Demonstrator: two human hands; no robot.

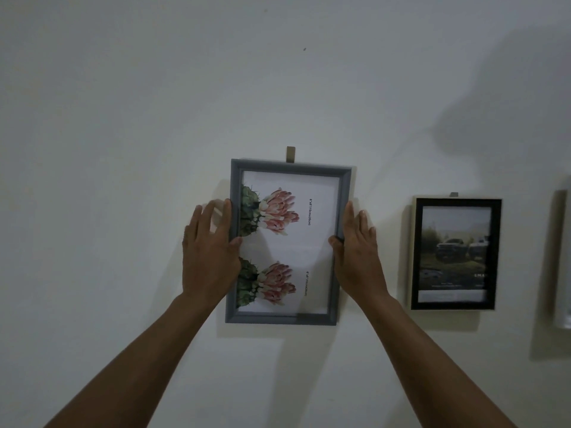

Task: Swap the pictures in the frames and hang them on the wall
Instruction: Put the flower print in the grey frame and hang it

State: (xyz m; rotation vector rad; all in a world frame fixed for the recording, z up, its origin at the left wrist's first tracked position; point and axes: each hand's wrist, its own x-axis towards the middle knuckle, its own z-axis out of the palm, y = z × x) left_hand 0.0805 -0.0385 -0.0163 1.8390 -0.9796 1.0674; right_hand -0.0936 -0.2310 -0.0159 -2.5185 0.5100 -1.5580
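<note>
A grey frame [285,318] with a white picture of two pink cactus flowers [278,216] is pressed flat against the white wall, just under a small brown hook tab [290,154]. My left hand [210,251] grips its left edge, thumb over the front. On the right edge, my right hand [358,251] holds it the same way. To the right hangs a black frame [415,254] with a dark picture of vehicles [452,251] in a landscape.
A third frame [560,261] shows partly at the far right edge, blurred. A small dark mark [304,49] sits high on the wall. Shadows fall across the upper right of the wall.
</note>
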